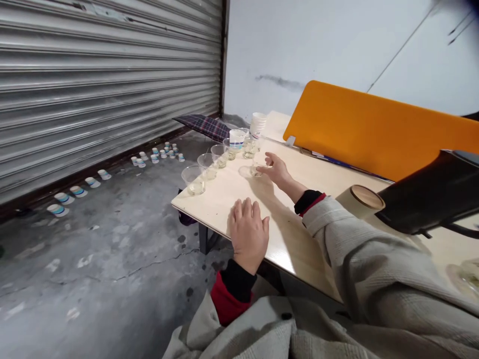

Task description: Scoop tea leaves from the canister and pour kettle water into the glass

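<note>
Left of the worktop (224, 199), on the concrete floor: paper cups (78, 191) strung along the foot of the roller shutter (108, 85), well apart from everything in reach. Along the worktop's far left edge: clear plastic cups (207, 166) in a row, a little pale liquid in each, lined up side by side. At the worktop's near edge: left hand (248, 234) flat, palm down, fingers loosely spread, holding nothing, likely a brace. Further in on the worktop: right hand (276, 170) stretched out, fingertips lightly closed on a small clear cup (256, 171) standing upright just beside the row's end. Over the worktop's right side: an orange panel (374, 129).
</note>
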A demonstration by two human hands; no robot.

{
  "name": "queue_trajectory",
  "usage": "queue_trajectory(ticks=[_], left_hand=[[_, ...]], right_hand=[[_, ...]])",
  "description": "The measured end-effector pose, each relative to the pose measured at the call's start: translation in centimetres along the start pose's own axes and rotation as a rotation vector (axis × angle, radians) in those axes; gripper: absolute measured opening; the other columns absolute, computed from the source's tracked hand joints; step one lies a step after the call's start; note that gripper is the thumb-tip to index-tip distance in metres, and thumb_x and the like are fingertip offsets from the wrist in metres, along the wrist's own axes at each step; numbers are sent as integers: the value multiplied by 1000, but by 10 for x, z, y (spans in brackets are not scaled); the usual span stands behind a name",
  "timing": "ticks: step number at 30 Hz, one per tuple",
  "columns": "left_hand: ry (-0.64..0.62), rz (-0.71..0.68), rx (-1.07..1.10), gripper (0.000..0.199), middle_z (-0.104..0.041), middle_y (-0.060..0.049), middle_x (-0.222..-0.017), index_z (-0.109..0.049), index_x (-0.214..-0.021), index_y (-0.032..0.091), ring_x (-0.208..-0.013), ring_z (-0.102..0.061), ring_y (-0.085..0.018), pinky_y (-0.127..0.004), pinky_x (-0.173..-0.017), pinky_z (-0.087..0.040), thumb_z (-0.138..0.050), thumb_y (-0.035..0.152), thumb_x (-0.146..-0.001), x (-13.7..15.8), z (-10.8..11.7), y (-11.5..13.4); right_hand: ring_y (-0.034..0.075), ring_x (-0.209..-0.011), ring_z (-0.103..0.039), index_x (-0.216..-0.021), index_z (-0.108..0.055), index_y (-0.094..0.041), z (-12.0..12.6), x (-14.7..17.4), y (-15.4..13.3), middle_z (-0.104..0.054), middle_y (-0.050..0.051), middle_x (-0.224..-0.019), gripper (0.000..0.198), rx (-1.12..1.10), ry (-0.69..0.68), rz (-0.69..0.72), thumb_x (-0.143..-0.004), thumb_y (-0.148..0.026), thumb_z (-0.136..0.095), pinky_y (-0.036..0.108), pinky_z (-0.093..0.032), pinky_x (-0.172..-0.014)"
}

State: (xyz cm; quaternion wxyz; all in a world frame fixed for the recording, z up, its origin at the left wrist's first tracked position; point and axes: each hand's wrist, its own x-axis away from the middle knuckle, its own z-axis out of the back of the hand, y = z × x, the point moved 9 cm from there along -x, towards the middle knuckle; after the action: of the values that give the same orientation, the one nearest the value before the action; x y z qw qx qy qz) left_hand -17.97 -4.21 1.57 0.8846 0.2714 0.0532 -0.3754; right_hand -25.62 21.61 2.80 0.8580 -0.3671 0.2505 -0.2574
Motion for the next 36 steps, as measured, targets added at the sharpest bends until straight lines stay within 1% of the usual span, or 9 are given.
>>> queue_trajectory(ticks=[4,6,10,13,17,21,27,32,36], left_hand=[[-21,1,18,52,-58,-18,-167,-64,-154,18,-160,-47,-43,-63,-132,-41,-57,40,-108,1,-2,0],[-25,4,22,52,-58,-18,-167,-64,-154,19,-161,-47,-42,-63,-132,-41,-58,40,-108,1,-3,-1],[-34,0,38,51,-60,-18,-166,-65,-154,21,-160,-48,-42,-63,-133,-40,-61,39,-106,2,-4,-1],[-17,-15,31,51,-61,-17,-165,-65,-153,21,-159,-49,-42,-64,-131,-42,-61,40,-106,3,-4,0],[11,-21,22,48,-63,-16,-163,-67,-150,23,-157,-51,-42,-63,-130,-44,-62,39,-106,3,-3,0],[-2,-13,8,49,-63,-16,-163,-67,-151,20,-158,-51,-40,-61,-131,-43,-64,40,-106,4,-2,0],[6,-14,-22,49,-64,-15,-163,-67,-150,15,-157,-51,-39,-59,-131,-43,-65,38,-107,5,2,3],[20,-15,-19,48,-64,-15,-162,-67,-149,17,-157,-52,-39,-59,-130,-44,-66,39,-106,5,1,2],[13,-13,-10,49,-64,-16,-161,-67,-149,15,-157,-52,-39,-59,-130,-43,-66,38,-106,4,1,2]], right_hand=[[28,-118,-66,-156,-52,-16,-19,-19,-4,-69,15,-132,91,-34,28,4,-75,-42,-87,47,-55,-107],[28,-116,-66,-152,-53,-16,-26,-25,-7,-70,14,-130,89,-40,45,5,-74,-41,-88,47,-56,-106],[27,-113,-66,-147,-54,-17,-35,-33,-12,-71,13,-126,84,-34,51,19,-75,-43,-88,47,-56,-105],[27,-113,-66,-146,-53,-17,-37,-35,-13,-70,13,-126,82,-7,59,15,-76,-46,-86,46,-57,-104],[26,-109,-66,-144,-54,-16,-41,-38,-17,-69,12,-124,80,-29,62,11,-75,-41,-86,45,-56,-102],[26,-106,-65,-139,-58,-16,-44,-39,-20,-68,8,-115,81,-91,78,3,-70,-43,-89,44,-55,-100],[25,-101,-63,-138,-59,-15,-45,-39,-23,-65,5,-107,81,-130,83,0,-68,-40,-91,44,-53,-97],[24,-102,-63,-134,-59,-16,-44,-34,-25,-64,5,-108,78,-143,85,0,-67,-38,-91,43,-54,-97],[24,-105,-65,-131,-57,-16,-42,-31,-24,-66,9,-119,76,-154,85,-20,-66,-36,-91,41,-56,-96]])
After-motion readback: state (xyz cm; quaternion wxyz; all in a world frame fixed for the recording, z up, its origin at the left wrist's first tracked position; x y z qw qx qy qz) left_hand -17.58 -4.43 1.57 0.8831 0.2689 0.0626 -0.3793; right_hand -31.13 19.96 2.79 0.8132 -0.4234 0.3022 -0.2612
